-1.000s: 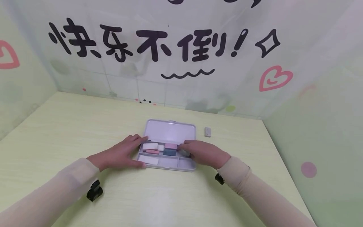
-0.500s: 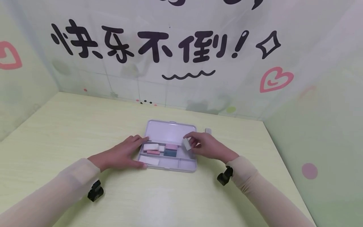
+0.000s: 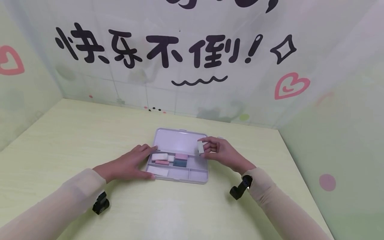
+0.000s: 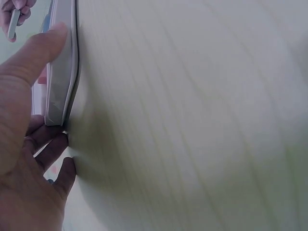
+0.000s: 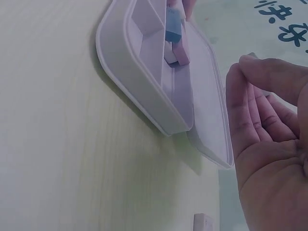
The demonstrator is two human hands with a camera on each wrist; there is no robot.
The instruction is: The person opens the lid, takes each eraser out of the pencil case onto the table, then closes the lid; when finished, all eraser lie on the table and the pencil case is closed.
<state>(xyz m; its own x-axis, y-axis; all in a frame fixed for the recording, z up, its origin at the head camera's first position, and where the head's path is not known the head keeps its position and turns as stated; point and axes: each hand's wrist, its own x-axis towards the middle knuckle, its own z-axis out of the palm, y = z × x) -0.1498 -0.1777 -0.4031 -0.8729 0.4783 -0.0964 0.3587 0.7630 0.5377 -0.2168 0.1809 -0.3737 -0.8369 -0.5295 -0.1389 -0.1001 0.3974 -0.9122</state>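
Observation:
A pale lilac pencil case (image 3: 198,175) lies open on the table, its lid (image 3: 177,140) folded back. My left hand (image 3: 127,164) holds its left end, with the thumb on the front wall and the fingers at the left side. My right hand (image 3: 225,152) pinches a small white eraser (image 3: 200,147) between thumb and fingertips, raised above the case's right part. Inside the case sit white blocks (image 3: 159,156), a pink block (image 3: 181,156), a blue block (image 3: 180,163) and a thin pink piece (image 3: 162,162). A flat white piece (image 3: 158,171) lies in the front compartment.
Another small eraser (image 5: 203,222) lies on the table right of the case, mostly hidden behind my right hand in the head view. The table (image 3: 168,210) meets a printed back wall (image 3: 180,96) and a right side wall (image 3: 339,150).
My right hand has lifted the white eraser out of the case's right compartment and brought it up and slightly right, turning it upright. My left hand has stayed at the case's left end.

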